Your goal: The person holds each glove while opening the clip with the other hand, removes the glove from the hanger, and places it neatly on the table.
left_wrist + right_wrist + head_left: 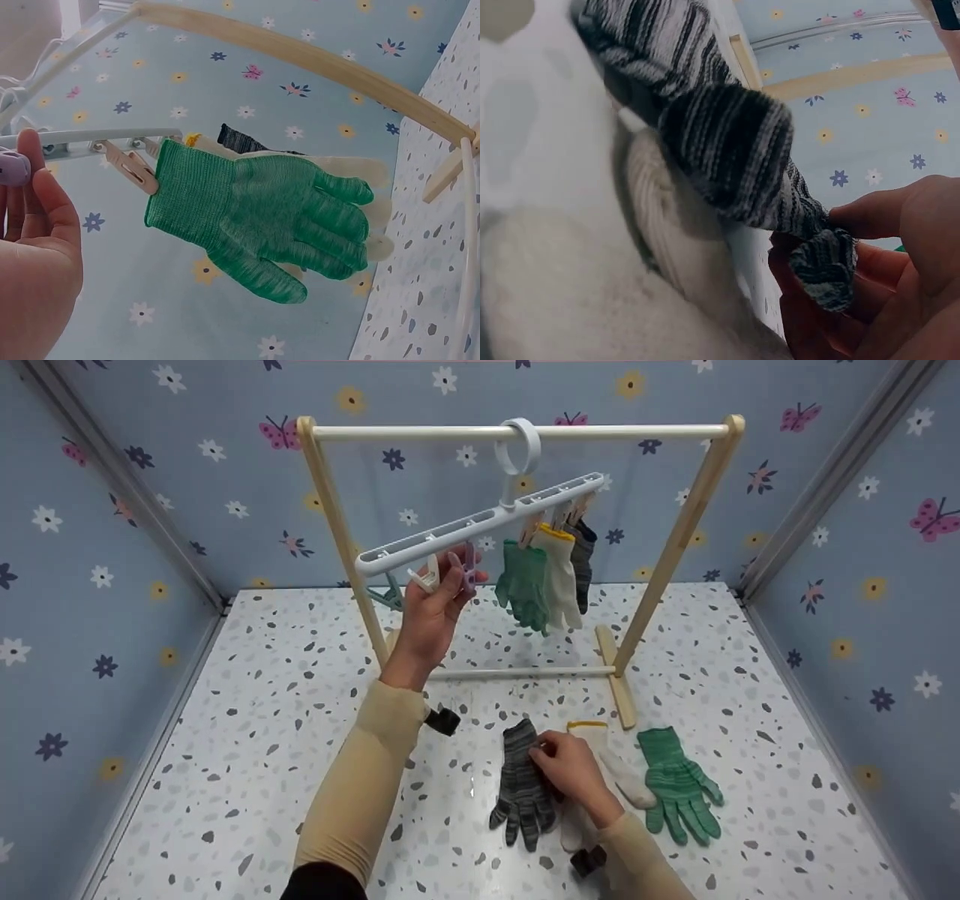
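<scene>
My left hand is raised under the left half of a white clip hanger, pinching a purple clothespin between thumb and fingers. A white clothespin hangs close to that thumb, and a teal clothespin is farther left. Down on the speckled tabletop, my right hand pinches the edge of a grey striped knit glove; the right wrist view shows the bunched knit between thumb and fingers. A white glove lies partly hidden beneath that hand, with a green glove to its right.
The hanger tilts from a white rod on a wooden stand. From its right half hang a green glove, a white glove and a dark grey glove on beige clothespins. Patterned walls enclose the tabletop.
</scene>
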`<state>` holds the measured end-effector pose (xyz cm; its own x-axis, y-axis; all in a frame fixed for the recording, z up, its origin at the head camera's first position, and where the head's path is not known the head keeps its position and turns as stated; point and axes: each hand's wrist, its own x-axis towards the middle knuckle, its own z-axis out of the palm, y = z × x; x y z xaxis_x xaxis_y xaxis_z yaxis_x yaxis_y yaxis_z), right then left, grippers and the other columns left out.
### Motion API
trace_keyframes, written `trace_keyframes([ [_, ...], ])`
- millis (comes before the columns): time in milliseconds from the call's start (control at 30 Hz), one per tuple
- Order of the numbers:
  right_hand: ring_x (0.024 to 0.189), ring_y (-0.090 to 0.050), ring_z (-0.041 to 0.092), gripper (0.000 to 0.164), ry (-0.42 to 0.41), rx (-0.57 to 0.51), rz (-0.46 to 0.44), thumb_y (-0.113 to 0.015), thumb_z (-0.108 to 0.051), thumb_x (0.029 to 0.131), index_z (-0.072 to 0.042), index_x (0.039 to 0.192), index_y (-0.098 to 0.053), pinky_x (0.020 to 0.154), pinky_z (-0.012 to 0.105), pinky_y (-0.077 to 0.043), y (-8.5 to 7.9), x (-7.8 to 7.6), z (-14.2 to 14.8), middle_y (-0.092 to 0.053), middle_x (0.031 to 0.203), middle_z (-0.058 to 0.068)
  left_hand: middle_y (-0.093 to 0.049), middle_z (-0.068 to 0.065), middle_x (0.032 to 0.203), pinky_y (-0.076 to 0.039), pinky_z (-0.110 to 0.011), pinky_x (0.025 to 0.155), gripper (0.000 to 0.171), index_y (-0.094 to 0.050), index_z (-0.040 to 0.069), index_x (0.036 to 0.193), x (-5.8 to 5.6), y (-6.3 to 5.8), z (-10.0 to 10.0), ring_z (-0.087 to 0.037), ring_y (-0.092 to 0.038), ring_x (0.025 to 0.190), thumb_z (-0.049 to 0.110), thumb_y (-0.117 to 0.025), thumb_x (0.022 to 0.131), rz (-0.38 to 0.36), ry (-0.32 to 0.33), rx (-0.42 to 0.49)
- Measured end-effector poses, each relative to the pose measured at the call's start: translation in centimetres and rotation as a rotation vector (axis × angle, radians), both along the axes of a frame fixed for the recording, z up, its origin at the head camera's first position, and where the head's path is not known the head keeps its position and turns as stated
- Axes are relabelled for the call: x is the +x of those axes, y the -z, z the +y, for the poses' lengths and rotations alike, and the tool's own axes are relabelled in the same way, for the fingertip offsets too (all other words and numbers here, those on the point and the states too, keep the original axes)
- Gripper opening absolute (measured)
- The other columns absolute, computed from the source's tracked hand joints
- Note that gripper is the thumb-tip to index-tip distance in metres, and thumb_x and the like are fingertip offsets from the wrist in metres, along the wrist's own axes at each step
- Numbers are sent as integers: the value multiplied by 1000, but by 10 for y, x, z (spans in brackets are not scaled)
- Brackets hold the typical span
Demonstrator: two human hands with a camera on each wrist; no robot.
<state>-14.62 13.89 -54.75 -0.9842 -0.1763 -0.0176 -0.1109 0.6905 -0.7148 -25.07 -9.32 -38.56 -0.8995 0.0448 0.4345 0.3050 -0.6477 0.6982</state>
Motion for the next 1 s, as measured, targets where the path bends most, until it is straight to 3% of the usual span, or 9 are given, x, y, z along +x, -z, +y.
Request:
trace_keyframes([
  [367, 73, -63, 17, 14, 21, 58, 33, -79, -19, 85, -8, 93, -74, 72, 40, -53, 1, -4, 6, -70, 83, 2, -61, -22, 124, -50, -30, 86, 42, -63, 4, 123, 1, 0, -4, -26, -65, 102, 29, -73, 90, -5, -7, -15],
  [500, 74, -63, 18, 14, 31, 69, 35, -80, -18, 84, -8, 93, -74, 72, 40, -53, 2, -5, 10, -70, 84, 2, -61, -23, 124, -49, -32, 85, 35, -64, 4, 121, 1, 0, -5, -26, -65, 101, 25, -69, 94, -25, -12, -9],
  [767, 76, -63, 17, 14, 65, 38, -3, -76, -16, 85, -6, 96, -75, 73, 40, -53, 1, -6, 16, -69, 85, 2, -64, -16, 122, -47, -33, 88, 23, -63, 6, 122, 1, 2, -9, -24, -64, 103, 18, -54, 104, -51, -24, -3],
  [1000, 76, -63, 17, 12, 60, -1, 22, -74, -14, 89, -5, 98, -74, 72, 41, -52, -4, -9, 26, -69, 85, 2, -64, -15, 121, -47, -32, 89, 20, -64, 8, 118, 1, 8, -11, -23, -63, 104, 18, -53, 105, -76, -32, -13],
])
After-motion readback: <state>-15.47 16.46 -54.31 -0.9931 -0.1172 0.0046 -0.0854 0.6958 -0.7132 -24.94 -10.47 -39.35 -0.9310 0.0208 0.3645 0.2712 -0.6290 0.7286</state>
